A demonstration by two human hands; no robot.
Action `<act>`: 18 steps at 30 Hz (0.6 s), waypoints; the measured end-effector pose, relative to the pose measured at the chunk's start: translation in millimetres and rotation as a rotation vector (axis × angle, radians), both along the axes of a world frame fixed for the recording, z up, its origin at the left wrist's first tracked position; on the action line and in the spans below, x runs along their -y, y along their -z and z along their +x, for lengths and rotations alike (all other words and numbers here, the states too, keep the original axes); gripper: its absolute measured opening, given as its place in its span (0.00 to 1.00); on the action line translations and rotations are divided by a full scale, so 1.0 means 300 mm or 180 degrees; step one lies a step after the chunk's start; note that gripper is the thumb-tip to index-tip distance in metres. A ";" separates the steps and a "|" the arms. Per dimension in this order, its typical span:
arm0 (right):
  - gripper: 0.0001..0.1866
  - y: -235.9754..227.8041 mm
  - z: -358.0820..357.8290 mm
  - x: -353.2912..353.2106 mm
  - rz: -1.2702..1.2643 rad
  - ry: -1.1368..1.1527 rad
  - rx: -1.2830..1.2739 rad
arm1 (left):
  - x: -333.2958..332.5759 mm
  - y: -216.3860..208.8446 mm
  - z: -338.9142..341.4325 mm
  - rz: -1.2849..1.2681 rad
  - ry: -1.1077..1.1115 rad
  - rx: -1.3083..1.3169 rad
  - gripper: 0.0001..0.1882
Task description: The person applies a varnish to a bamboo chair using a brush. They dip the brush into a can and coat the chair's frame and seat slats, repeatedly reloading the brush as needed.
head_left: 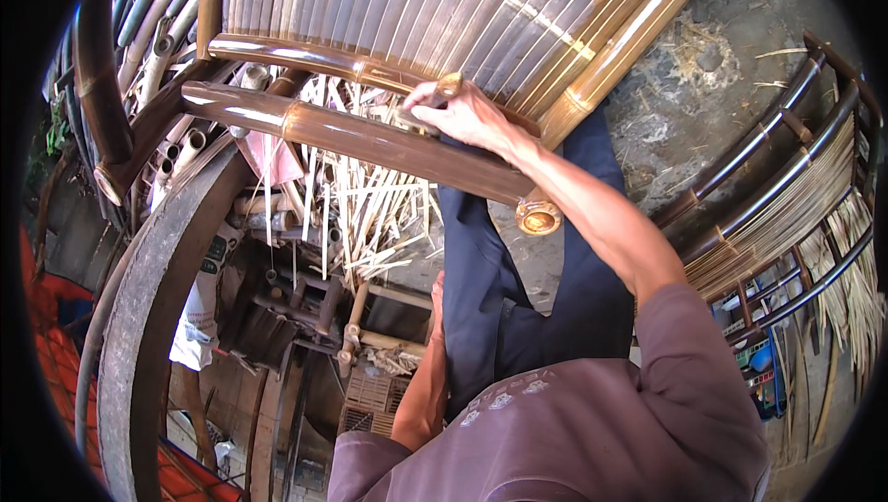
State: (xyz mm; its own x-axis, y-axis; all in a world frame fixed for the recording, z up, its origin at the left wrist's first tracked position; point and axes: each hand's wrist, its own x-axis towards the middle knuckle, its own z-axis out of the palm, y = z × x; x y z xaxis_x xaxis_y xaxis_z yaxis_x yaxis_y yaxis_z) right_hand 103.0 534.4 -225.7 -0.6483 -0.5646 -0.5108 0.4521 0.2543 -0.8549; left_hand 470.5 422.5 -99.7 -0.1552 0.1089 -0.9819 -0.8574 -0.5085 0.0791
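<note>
My right hand [462, 117] is closed round a short wooden-handled tool [450, 85], whose rounded pale end sticks up past my fingers; its exact kind is hard to make out. That hand is over a thick, shiny brown bamboo pole [370, 143] that crosses in front of my legs. Just beyond lies a slatted bamboo panel [370, 2] edged with thinner bamboo rails [305, 50]. My left hand [437, 297] hangs low beside my left thigh, mostly hidden behind the dark trousers, so its fingers do not show clearly.
Pale bamboo strips [356, 197] are heaped beneath the pole. Cut bamboo lengths [157, 49] are stacked at far left, near a curved concrete edge [153, 317]. Another dark bamboo furniture piece [786, 187] stands at right on the stained concrete floor [675, 67]. A white sack [197, 317] hangs at left.
</note>
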 end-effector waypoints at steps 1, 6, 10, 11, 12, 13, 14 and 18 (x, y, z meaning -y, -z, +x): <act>0.10 0.068 0.010 0.019 -0.0168 0.0063 -0.0285 | 0.005 0.003 -0.008 0.0043 0.0015 -0.0002 0.22; 0.11 -0.023 -0.074 0.041 0.0065 -0.0660 0.0179 | -0.015 -0.002 -0.005 0.0155 -0.0141 0.0033 0.22; 0.11 -0.110 -0.188 0.218 -0.0200 0.0160 0.0973 | -0.012 -0.017 -0.040 0.0244 -0.0063 -0.0027 0.22; 0.10 -0.106 -0.218 0.246 -0.0459 0.0607 0.1339 | 0.002 -0.010 -0.046 0.0250 -0.0055 0.0013 0.22; 0.10 0.029 -0.170 0.291 -0.1208 0.1158 0.1543 | 0.017 -0.004 -0.047 0.0252 0.0003 0.0051 0.22; 0.11 0.048 -0.141 0.271 -0.1221 0.0940 0.1713 | 0.020 -0.003 -0.021 0.0195 -0.0088 0.0114 0.22; 0.14 0.079 -0.085 0.226 -0.1017 0.0628 0.1429 | 0.019 0.000 0.000 0.0150 -0.0157 0.0148 0.22; 0.12 0.027 -0.025 -0.130 -0.0540 -0.0066 0.1766 | -0.006 0.009 0.069 0.0062 -0.0474 0.0189 0.22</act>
State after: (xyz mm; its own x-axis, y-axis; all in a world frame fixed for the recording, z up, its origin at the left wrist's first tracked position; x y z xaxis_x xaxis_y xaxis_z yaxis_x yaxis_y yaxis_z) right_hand 95.5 573.5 -233.9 -0.2974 -0.6780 -0.6722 0.8406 0.1479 -0.5211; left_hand 491.3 424.4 -102.3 -0.1128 0.1082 -0.9877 -0.7753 -0.6313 0.0194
